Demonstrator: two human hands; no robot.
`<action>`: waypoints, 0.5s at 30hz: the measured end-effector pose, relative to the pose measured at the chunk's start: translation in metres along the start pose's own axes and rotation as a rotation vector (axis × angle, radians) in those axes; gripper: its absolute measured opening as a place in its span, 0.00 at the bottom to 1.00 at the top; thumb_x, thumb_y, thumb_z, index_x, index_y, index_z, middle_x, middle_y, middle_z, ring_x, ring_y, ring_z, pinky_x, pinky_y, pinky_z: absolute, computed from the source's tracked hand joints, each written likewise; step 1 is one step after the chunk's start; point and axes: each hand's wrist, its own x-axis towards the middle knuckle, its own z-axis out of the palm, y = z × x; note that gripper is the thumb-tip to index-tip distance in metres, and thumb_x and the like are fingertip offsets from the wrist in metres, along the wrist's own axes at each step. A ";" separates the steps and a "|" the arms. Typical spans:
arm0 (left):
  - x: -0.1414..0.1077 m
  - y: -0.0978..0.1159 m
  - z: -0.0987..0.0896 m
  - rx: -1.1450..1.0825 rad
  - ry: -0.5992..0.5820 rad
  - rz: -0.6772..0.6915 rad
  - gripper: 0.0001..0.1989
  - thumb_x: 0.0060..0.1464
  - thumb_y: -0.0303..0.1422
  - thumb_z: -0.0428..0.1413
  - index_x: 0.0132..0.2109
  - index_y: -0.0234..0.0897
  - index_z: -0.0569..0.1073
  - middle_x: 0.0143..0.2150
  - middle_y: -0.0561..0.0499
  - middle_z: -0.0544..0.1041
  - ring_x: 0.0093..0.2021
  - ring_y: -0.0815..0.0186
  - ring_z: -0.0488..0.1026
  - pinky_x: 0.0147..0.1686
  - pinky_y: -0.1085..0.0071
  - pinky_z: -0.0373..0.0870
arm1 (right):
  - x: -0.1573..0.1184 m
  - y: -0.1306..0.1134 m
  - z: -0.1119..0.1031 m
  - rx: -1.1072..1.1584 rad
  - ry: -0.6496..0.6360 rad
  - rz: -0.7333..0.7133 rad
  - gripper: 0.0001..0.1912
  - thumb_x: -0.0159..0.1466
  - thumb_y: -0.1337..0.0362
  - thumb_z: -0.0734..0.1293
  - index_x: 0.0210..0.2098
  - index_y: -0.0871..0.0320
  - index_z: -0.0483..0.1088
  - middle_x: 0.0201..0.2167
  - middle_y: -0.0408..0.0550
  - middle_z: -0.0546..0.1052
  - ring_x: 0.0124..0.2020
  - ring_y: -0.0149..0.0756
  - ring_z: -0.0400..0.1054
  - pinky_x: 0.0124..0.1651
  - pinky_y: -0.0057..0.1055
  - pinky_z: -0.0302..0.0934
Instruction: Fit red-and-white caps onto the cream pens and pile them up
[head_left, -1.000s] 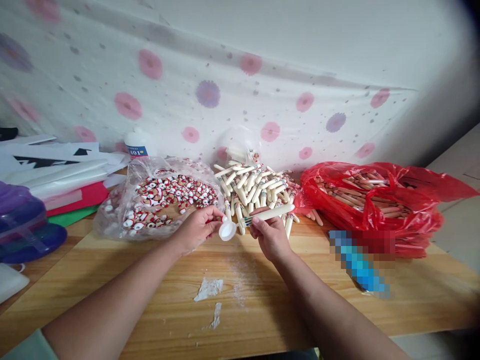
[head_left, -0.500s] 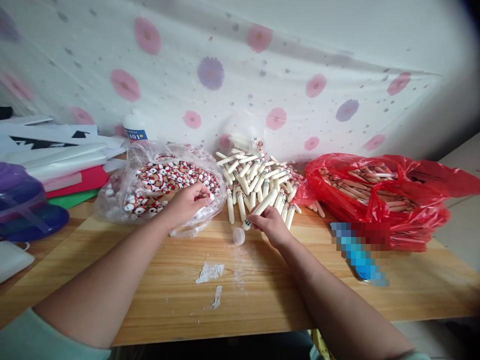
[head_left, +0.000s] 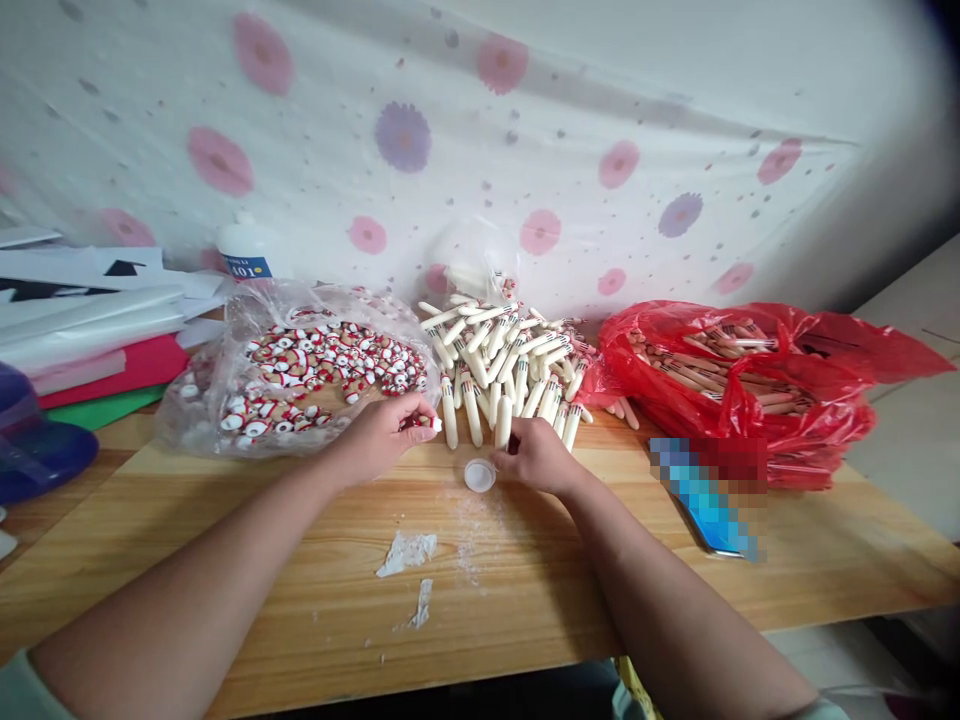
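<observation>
My left hand is closed, with a small white and red piece showing at its fingertips, much like the figure toppers in the bag beside it. My right hand grips a cream multicolour pen, which points upright with its lower end hidden behind the fingers. Just left of those fingers lies a small round white cap on the table. Behind both hands is a heap of similar cream pens. The clear plastic bag of red and white figure toppers stands near my left hand.
A red plastic bag with brownish pens sits at the right, a blue phone-like object, blurred out, before it. White scraps and powder lie on the wooden table. Papers and a white bottle stand left.
The pen in my right hand has turned from slanted to upright and come down beside the cap. My left hand has moved slightly nearer to it. The camera view has shifted a little.
</observation>
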 end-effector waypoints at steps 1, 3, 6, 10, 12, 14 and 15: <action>-0.001 0.003 0.001 0.004 -0.010 0.013 0.09 0.50 0.39 0.53 0.34 0.38 0.70 0.30 0.54 0.70 0.33 0.66 0.66 0.35 0.71 0.61 | 0.000 -0.001 -0.001 0.067 0.007 0.012 0.03 0.52 0.67 0.66 0.23 0.60 0.67 0.19 0.38 0.64 0.21 0.25 0.55 0.25 0.24 0.49; -0.002 0.007 0.002 0.018 -0.025 0.016 0.08 0.51 0.38 0.53 0.34 0.38 0.70 0.30 0.54 0.70 0.32 0.67 0.66 0.35 0.71 0.60 | 0.001 -0.002 -0.001 0.233 0.015 0.043 0.04 0.53 0.65 0.67 0.26 0.60 0.68 0.21 0.40 0.66 0.23 0.26 0.58 0.27 0.24 0.53; -0.002 0.007 0.001 0.032 -0.006 -0.009 0.09 0.51 0.38 0.53 0.35 0.38 0.69 0.31 0.54 0.70 0.33 0.67 0.65 0.35 0.71 0.60 | 0.002 -0.003 0.003 0.324 -0.048 0.036 0.06 0.54 0.64 0.68 0.27 0.61 0.70 0.24 0.41 0.69 0.25 0.28 0.61 0.29 0.24 0.56; -0.001 0.004 -0.001 0.034 0.014 -0.025 0.09 0.51 0.39 0.53 0.36 0.38 0.69 0.31 0.55 0.69 0.33 0.67 0.65 0.35 0.71 0.60 | 0.002 -0.002 0.009 0.193 -0.102 -0.008 0.05 0.55 0.66 0.68 0.26 0.62 0.70 0.23 0.40 0.68 0.25 0.26 0.59 0.28 0.23 0.53; 0.000 0.003 0.000 0.029 -0.002 -0.022 0.09 0.51 0.38 0.53 0.35 0.37 0.69 0.30 0.55 0.70 0.33 0.67 0.65 0.35 0.71 0.60 | 0.003 -0.002 0.012 0.151 -0.111 -0.015 0.07 0.55 0.65 0.68 0.24 0.62 0.69 0.21 0.39 0.66 0.23 0.25 0.57 0.27 0.23 0.51; 0.000 0.003 0.001 0.018 -0.012 -0.018 0.08 0.51 0.38 0.53 0.34 0.37 0.69 0.30 0.55 0.70 0.33 0.68 0.66 0.35 0.71 0.61 | 0.003 -0.002 0.014 0.128 -0.118 -0.029 0.08 0.56 0.65 0.68 0.23 0.61 0.68 0.20 0.38 0.65 0.23 0.24 0.56 0.26 0.22 0.50; 0.000 0.002 0.001 0.009 -0.015 -0.016 0.08 0.51 0.37 0.53 0.35 0.37 0.69 0.30 0.56 0.70 0.32 0.68 0.66 0.35 0.71 0.61 | 0.002 -0.002 0.015 0.122 -0.113 -0.034 0.08 0.56 0.65 0.68 0.23 0.61 0.68 0.20 0.38 0.66 0.23 0.24 0.57 0.26 0.22 0.50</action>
